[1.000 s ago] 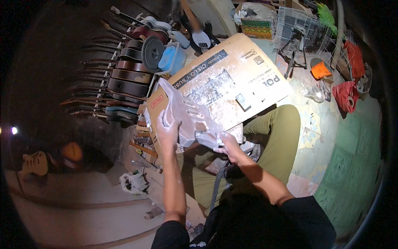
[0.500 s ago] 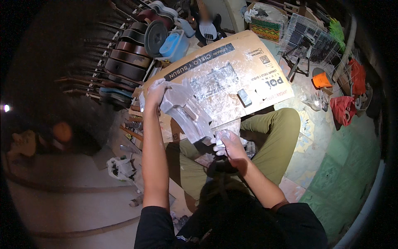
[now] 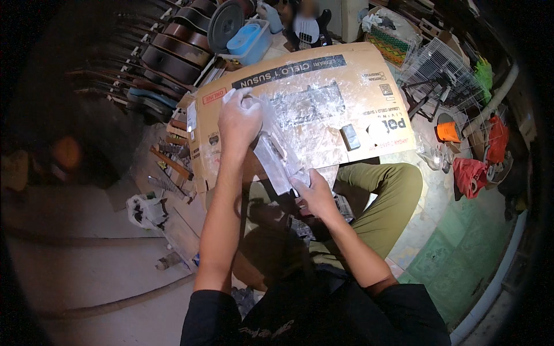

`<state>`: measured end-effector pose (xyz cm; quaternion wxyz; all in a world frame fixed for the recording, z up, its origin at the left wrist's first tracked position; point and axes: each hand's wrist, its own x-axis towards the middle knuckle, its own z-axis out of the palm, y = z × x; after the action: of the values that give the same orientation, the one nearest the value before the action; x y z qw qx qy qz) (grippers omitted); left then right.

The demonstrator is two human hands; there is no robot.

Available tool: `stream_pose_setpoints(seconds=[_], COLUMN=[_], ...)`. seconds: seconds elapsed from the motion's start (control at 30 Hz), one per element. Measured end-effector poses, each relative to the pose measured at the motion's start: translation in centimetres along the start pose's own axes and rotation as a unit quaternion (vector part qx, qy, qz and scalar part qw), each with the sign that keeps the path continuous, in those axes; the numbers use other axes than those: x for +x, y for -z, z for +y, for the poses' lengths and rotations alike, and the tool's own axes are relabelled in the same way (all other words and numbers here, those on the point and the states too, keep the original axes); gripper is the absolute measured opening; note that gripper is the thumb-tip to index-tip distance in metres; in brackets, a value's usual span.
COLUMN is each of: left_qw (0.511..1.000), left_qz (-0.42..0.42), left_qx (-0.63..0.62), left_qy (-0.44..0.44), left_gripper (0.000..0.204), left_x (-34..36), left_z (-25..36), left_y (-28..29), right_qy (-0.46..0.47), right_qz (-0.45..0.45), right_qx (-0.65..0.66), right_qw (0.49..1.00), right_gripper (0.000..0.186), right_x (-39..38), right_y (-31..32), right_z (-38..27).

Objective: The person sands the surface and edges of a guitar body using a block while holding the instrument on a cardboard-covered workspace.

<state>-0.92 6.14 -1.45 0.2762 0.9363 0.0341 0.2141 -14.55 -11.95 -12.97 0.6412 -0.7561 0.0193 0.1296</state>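
A pale, dusty piece shaped like an electric guitar body [image 3: 276, 158], with a long slot in its face, is held up tilted over my lap. My left hand [image 3: 239, 121] grips its upper end, fingers curled over the edge. At the lower end my right hand [image 3: 313, 193] is closed, its thumb lying along the edge. The small whitish folded pad seen in this hand earlier is mostly hidden by the fingers. White dust coats the fingers. Beneath the piece and beyond it lies a flat cardboard sheet [image 3: 231, 127], also dusted white.
A small grey block [image 3: 350, 137] rests on the cardboard. Several guitars [image 3: 173, 57] stand in a row at the far left, near a blue tub [image 3: 245, 40]. Wooden strips [image 3: 171, 161] lie left of the cardboard. A wire cage [image 3: 441, 69] and an orange cup-shaped thing [image 3: 447, 131] are at right.
The piece has turned more edge-on and its visible face is narrower. My left hand has shifted right and nearer. My right hand has come up against its lower end. The view has shifted slightly.
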Motion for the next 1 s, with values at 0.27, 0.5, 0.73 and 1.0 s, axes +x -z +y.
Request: stream_pose_setpoints(seconds=[0.27, 0.5, 0.73, 1.0], left_qw=[0.995, 0.988, 0.989, 0.985], left_qz=[0.020, 0.024, 0.081, 0.042], left_qx=[-0.062, -0.106, -0.090, -0.115], left_qy=[0.070, 0.114, 0.081, 0.120], left_gripper=[0.030, 0.024, 0.024, 0.025], left_x=[-0.4, -0.3, -0.8, -0.4], left_z=[-1.9, -0.8, -1.7, -0.3], left_y=[0.6, 1.7, 0.9, 1.7], right_qy=[0.007, -0.020, -0.044, -0.091], right_qz=[0.017, 0.025, 0.009, 0.024], right_qx=[-0.033, -0.042, -0.035, -0.049], right_qw=[0.999, 0.999, 0.998, 0.994], right_gripper=[0.030, 0.029, 0.027, 0.032], right_x=[1.3, 2.8, 3.6, 3.7], right_y=[-1.3, -2.1, -2.4, -2.3], right_z=[-2.1, -3.1, -3.3, -3.0])
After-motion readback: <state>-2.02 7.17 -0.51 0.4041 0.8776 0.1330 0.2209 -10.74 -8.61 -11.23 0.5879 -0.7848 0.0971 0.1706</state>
